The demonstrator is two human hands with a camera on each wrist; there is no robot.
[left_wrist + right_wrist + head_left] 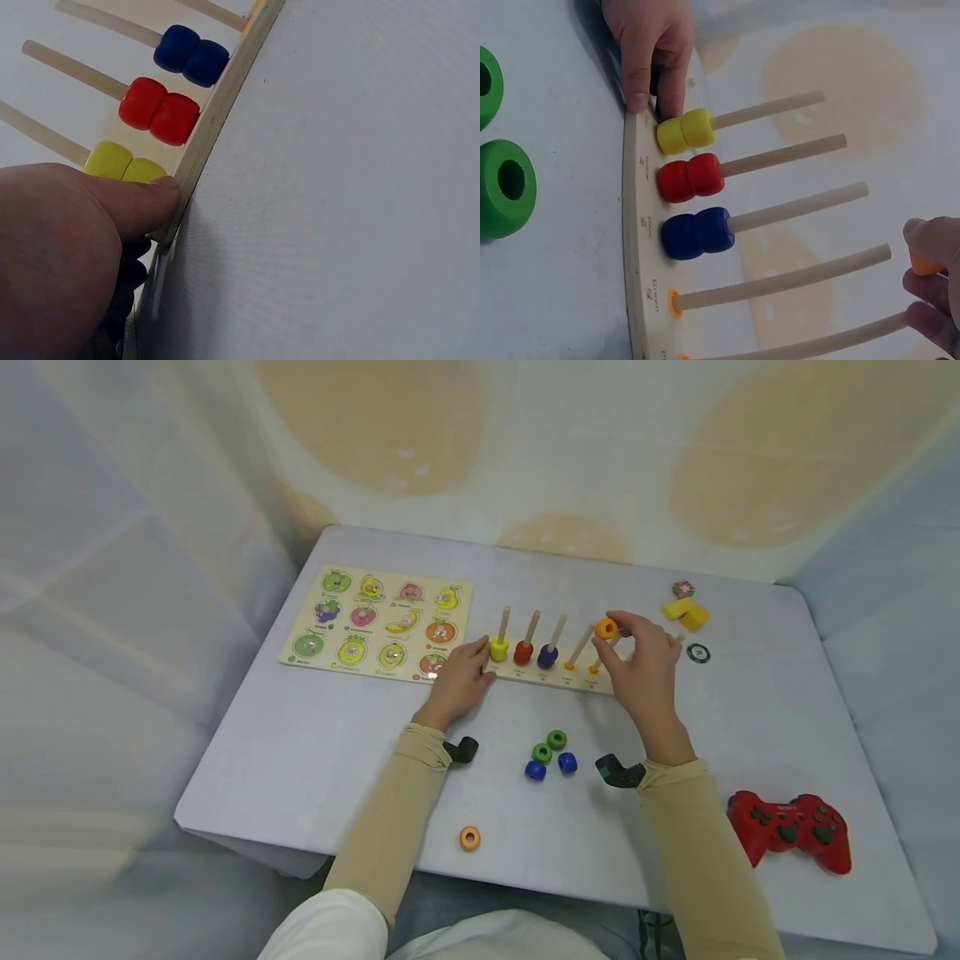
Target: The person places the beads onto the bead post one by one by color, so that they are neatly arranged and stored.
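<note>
A wooden peg board (551, 675) with five upright pegs stands mid-table. Its first three pegs carry yellow beads (498, 649), red beads (523, 652) and blue beads (547, 656); the fourth peg (780, 279) is bare. My right hand (621, 639) pinches an orange ring (606, 628) at the top of the fifth peg (817, 343). My left hand (472, 662) grips the board's left end, thumb (142, 199) against the front edge of the base (217, 120), beside the yellow beads (124, 163).
Two green rings (550, 746) and two blue beads (551, 767) lie loose near me, and an orange ring (469, 837) by the front edge. A fruit puzzle (378, 622) lies left, a red game controller (791, 827) front right, yellow blocks (686, 612) and a chip (697, 653) far right.
</note>
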